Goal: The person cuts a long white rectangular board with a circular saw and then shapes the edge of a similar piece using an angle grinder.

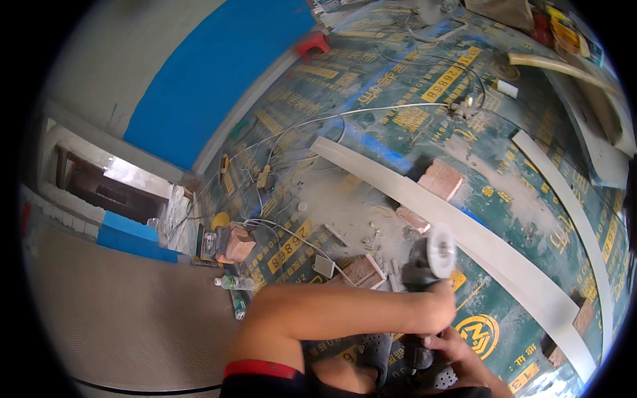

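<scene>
Both of my hands hold an angle grinder (423, 265) with a round pale disc (440, 251). My left hand (438, 306) wraps the front of the grinder's body just behind the disc. My right hand (446, 346) grips the dark rear handle lower down. The disc sits beside the near edge of a long white curved strip (491, 252) that rests on red bricks (440, 179). Whether the disc touches the strip I cannot tell. Pale dust and chips lie on the floor covering to the left of the disc.
Printed dark protective sheeting (398, 99) covers the floor. A second white curved strip (577, 212) lies to the right. White cables (292, 132), a brick (237, 244), a plastic bottle (232, 282) and a red stool (312, 45) lie to the left and far side. A blue panel (212, 73) leans on the wall.
</scene>
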`<state>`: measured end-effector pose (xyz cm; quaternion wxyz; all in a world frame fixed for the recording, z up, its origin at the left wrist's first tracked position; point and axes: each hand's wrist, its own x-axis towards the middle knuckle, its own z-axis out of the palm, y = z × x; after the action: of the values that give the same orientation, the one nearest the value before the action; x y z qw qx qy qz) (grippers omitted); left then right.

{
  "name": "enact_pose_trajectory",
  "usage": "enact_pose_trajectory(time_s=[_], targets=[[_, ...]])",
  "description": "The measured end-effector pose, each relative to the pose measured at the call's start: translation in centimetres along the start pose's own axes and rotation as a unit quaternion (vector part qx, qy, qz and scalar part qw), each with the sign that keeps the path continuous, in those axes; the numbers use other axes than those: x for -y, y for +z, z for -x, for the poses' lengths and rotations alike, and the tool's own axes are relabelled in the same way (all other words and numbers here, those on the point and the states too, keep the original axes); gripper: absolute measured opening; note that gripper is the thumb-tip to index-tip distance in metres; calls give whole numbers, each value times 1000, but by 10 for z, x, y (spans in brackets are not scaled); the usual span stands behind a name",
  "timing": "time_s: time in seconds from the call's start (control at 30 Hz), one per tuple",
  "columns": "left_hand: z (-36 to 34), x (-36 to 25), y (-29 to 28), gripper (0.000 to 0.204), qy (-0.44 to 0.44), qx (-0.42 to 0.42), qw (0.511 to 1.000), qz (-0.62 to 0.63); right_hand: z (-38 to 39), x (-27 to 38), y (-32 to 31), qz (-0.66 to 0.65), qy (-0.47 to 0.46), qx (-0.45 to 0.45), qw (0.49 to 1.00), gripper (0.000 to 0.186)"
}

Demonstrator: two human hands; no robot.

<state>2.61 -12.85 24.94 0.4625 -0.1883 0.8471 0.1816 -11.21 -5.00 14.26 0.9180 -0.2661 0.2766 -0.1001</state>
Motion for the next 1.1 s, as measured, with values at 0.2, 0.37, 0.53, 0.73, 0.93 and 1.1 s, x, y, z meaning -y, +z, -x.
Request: enact_pose_trajectory(time_s=[0.2,0.37,0.53,0.73,0.93,1.1], targets=[[-13,-4,11,35,-45,-301,953,1,15,5,-17,105,-158,-139,972,51],[45,8,37,22,43,-519,700,488,35,60,5,98,-198,-263,939,67],[1,-33,63,59,56,-388,605,693,48,84,14,180,-261,-309,897,75],[-18,-43,20,85,159,-489,450,730,52,92,44,141,-439,-384,800,92],[-26,-42,30,74,507,128,324,788,74,106,-2,-261,-410,85,870,73],[-44,-37,31,81,337,-226,555,726,84,92,-13,-129,-444,-211,861,63]])
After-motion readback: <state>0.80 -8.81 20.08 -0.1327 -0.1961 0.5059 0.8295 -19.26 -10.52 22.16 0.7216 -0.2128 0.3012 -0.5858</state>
